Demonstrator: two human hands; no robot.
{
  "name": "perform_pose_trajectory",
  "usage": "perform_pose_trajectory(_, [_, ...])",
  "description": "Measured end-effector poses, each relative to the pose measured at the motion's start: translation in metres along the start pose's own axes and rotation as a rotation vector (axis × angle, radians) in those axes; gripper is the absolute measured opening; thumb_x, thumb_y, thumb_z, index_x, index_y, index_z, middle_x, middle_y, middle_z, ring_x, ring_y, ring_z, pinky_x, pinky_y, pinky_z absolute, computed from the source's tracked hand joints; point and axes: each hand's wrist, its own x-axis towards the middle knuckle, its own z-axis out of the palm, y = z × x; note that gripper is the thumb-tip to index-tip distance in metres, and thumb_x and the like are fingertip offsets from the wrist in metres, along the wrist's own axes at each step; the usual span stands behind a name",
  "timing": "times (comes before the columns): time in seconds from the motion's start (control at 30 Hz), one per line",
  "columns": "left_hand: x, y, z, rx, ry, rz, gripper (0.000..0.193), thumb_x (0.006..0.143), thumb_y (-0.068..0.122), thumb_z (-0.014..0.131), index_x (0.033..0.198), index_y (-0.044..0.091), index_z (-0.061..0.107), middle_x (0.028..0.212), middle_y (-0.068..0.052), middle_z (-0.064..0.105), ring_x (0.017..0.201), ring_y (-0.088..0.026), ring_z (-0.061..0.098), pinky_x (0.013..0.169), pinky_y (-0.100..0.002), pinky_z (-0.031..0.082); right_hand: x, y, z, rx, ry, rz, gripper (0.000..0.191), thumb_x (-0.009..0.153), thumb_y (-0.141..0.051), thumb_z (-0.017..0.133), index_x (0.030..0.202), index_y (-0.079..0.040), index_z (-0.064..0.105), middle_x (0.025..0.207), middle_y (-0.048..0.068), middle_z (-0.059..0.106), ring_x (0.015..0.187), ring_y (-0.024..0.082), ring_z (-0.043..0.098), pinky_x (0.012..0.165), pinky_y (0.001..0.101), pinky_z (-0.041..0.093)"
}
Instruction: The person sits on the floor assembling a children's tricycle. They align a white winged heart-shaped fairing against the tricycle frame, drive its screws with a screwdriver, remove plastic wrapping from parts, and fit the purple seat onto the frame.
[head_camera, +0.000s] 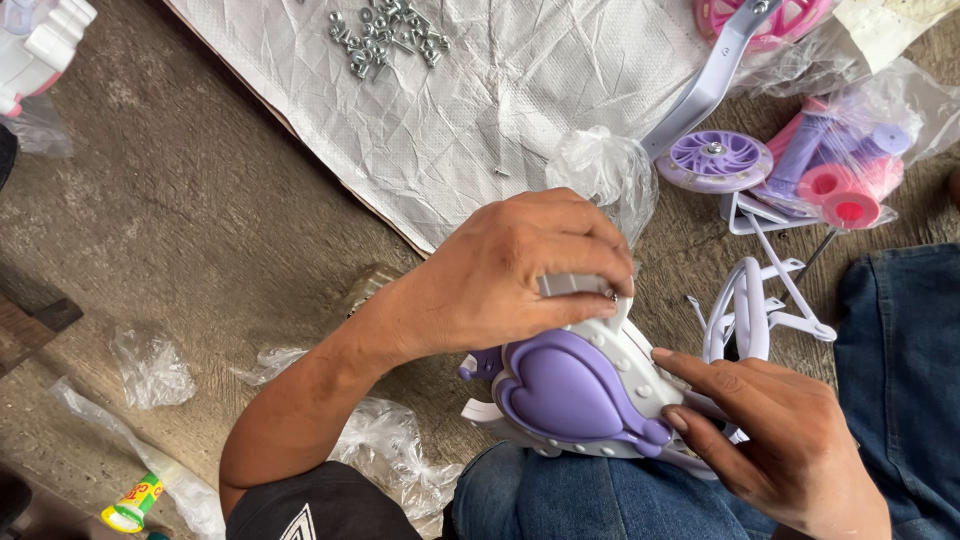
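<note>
A white and purple plastic seat part (575, 395) with a heart-shaped purple pad rests on my lap. My left hand (515, 275) reaches across from the left and pinches a small grey metal piece (573, 285) at the part's upper edge. My right hand (770, 440) holds the part's right side, fingertips on the white rim next to the purple pad.
A white woven sheet (480, 100) on the concrete floor carries a pile of nuts and bolts (385, 38). To the right lie a purple training wheel (714, 158), bagged pink and purple grips (845, 170), a white wire frame (760, 300) and crumpled plastic bags (150, 365).
</note>
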Motion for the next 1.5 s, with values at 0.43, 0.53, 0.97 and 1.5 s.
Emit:
perform_pose_trajectory(0.43, [0.031,-0.023,-0.029,-0.134,-0.441,-0.193,0.053,0.086,0.047,0.074,0.118,0.005,0.074,0.106,-0.011,0.08,0.092,-0.022,0.079,0.08,-0.036,0.063,-0.002,0.001,-0.001,0.02,0.017,-0.029,0.052,0.076,-0.018,0.083,0.125,-0.005,0.07,0.081,0.006,0.074,0.064,0.017,0.068,0.06,0.0317,0.052])
perform_pose_trajectory(0.53, [0.039,-0.023,-0.029,-0.196,-0.523,-0.269,0.055,0.083,0.05,0.074,0.115,0.006,0.075,0.102,-0.008,0.08,0.087,-0.019,0.08,0.073,-0.035,0.064,-0.004,0.003,-0.001,0.024,0.006,-0.017,0.053,0.076,-0.019,0.084,0.125,-0.006,0.07,0.082,0.006,0.075,0.066,0.017,0.069,0.061,0.0315,0.053])
perform_pose_trajectory(0.97, [0.033,-0.027,-0.021,-0.255,-0.464,-0.242,0.052,0.086,0.046,0.07,0.116,0.005,0.076,0.107,-0.008,0.079,0.093,-0.019,0.079,0.079,-0.033,0.063,-0.008,0.006,-0.002,0.015,-0.046,0.059,0.054,0.076,-0.022,0.085,0.126,-0.01,0.072,0.08,0.004,0.076,0.064,0.017,0.07,0.061,0.0326,0.053])
perform_pose_trajectory(1.5, [0.041,-0.019,-0.021,-0.28,-0.44,-0.307,0.04,0.085,0.039,0.071,0.107,0.006,0.077,0.098,-0.007,0.079,0.087,-0.016,0.078,0.077,-0.031,0.063,-0.002,0.009,-0.012,0.058,-0.004,-0.023,0.05,0.077,-0.018,0.083,0.123,-0.004,0.072,0.077,0.004,0.074,0.064,0.016,0.07,0.059,0.0308,0.051])
